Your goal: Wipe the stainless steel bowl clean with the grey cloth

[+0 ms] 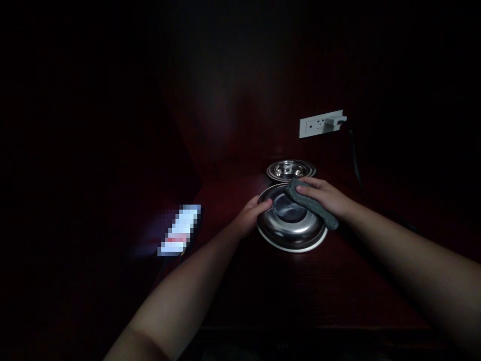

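A shiny metal bowl (289, 228) is tilted with its underside toward me. My left hand (250, 214) grips its left rim, the thumb lying on the outer surface and the fingers hidden behind. In my right hand (326, 194) is a folded grey-green cloth (311, 204), pressed against the bowl's upper right side. Just behind, more metal bowls (291, 169) appear to sit nested on the dark red table, facing up.
On the left lies a lit phone (181, 230) with a blurred screen. A white wall socket (321, 124) at the back holds a plug, and its dark cable (353, 155) hangs down toward the dark red tabletop (293, 288). The surroundings are very dark.
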A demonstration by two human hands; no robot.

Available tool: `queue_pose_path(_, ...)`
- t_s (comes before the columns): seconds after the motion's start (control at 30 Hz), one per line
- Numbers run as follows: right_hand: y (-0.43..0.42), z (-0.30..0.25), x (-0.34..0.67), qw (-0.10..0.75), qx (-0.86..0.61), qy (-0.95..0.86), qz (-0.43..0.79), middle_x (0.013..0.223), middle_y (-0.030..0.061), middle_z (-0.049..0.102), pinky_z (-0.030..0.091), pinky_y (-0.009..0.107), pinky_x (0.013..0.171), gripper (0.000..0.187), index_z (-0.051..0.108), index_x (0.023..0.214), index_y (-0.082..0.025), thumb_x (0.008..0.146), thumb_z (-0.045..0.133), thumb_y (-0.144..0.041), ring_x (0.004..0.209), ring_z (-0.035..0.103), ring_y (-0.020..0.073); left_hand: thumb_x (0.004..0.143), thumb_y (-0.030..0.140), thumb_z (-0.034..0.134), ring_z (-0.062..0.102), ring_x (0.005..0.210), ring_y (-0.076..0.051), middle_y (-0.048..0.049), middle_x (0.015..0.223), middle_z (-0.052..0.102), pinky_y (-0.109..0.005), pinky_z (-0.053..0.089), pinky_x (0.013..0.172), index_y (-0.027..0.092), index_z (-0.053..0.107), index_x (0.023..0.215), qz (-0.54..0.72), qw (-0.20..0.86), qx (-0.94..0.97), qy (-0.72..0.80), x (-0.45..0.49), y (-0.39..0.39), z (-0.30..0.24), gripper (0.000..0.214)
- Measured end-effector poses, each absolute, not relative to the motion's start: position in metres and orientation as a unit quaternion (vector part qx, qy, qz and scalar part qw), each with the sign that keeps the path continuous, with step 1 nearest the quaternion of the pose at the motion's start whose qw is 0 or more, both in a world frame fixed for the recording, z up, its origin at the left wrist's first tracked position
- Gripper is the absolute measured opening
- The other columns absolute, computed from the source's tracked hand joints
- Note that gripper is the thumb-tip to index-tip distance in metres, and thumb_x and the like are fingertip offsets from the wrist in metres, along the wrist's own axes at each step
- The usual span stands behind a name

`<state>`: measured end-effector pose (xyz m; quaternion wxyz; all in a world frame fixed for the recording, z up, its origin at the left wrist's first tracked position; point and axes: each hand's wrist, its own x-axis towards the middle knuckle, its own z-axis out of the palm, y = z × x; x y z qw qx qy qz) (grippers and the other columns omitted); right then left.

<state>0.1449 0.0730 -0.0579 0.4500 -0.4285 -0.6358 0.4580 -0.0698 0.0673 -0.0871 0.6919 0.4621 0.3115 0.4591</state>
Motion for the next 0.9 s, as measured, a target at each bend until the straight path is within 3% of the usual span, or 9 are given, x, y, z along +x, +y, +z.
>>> queue_pose_path(0.6, 0.0686, -0.0549, 0.1424, 0.410, -0.400, -0.638, 0.515, 0.090, 0.0022, 0.069, 0.048, 0.036, 0.081, 0.031, 0.066, 0.095, -0.021, 0.073, 0.066, -0.042, 0.084, 0.065, 0.0200, 0.065, 0.036, 0.073, 0.061, 0.070, -0.015, -0.0057, 0.079, 0.068, -0.028, 0.044, 0.071, 0.013, 0.066, 0.089, 0.433, 0.689, 0.484, 0.322, -0.0694, 0.0650, -0.0832, 0.034)
queue_pose_path(0.9, 0.0719, -0.0569, 0.1410, 0.426, -0.406, -0.621, 0.517, 0.090, 0.0030, 0.070, 0.049, 0.039, 0.081, 0.033, 0.067, 0.096, -0.022, 0.071, 0.068, -0.043, 0.082, 0.065, 0.0210, 0.067, 0.035, 0.071, 0.061, 0.088, -0.019, -0.0063, 0.095, 0.067, -0.033, 0.043, 0.085, 0.015, 0.062, 0.098, 0.503, 0.640, 0.478, 0.329, -0.0679, 0.0694, -0.0894, 0.038)
